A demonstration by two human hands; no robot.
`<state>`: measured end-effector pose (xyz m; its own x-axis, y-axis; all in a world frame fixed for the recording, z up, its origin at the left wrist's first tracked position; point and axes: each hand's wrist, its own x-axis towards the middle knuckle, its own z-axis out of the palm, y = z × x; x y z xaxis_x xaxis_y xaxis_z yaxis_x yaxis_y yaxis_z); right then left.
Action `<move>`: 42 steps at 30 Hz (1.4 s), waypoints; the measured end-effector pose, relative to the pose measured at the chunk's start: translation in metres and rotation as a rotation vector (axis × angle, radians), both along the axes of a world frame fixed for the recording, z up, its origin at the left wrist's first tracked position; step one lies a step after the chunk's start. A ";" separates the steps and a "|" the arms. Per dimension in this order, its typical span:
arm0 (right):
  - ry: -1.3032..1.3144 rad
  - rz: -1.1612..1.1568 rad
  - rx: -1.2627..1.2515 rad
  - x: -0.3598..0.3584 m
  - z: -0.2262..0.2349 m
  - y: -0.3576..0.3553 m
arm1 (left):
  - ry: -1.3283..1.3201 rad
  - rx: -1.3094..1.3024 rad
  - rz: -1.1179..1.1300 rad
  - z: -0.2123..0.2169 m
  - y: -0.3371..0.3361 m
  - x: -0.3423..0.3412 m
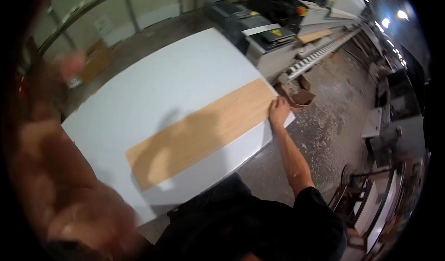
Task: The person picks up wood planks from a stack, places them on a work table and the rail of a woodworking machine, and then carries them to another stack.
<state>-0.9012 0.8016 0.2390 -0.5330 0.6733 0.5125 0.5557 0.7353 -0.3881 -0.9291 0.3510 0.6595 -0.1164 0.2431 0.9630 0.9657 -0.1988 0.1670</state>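
A long light-brown wooden board (pixel 222 122) lies flat and slantwise on a large white panel (pixel 157 84). At the board's right end my right hand (pixel 279 112) is closed on its edge, the fingers bent over the corner. My left hand (pixel 88 205) is raised close to the camera on the left, big and smeared by motion. How its fingers stand cannot be made out, nor whether anything is in them. Shadows fall across the board's left half.
Beyond the panel's far right corner stands a machine (pixel 269 40) with a grey motor and a toothed rail (pixel 315 57). A torn brown box (pixel 299 96) sits below it on the dusty floor (pixel 324 117). Wooden frames and panels (pixel 371 210) stand at the lower right.
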 end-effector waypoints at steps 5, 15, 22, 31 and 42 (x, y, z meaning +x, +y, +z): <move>0.005 -0.135 0.003 0.041 0.004 0.012 | -0.468 -0.351 0.248 -0.156 0.006 -0.046; 0.027 -0.085 0.061 0.033 0.011 -0.007 | -0.531 -1.000 0.695 -0.369 -0.062 0.011; -0.039 -0.060 0.056 0.021 0.008 -0.005 | -0.510 -1.048 0.782 -0.371 -0.064 0.005; 0.030 0.053 -0.019 0.017 0.008 0.012 | -0.465 -0.997 0.832 -0.373 -0.046 0.016; 0.233 0.473 -0.076 0.016 0.062 0.011 | -1.250 -0.340 0.286 -0.349 0.091 -0.015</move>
<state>-0.8854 0.8130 0.3006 -0.6654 0.4271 0.6122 0.0633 0.8495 -0.5238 -0.9442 0.4423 0.3103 -0.9612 0.2676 0.0672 0.1270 0.2126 0.9689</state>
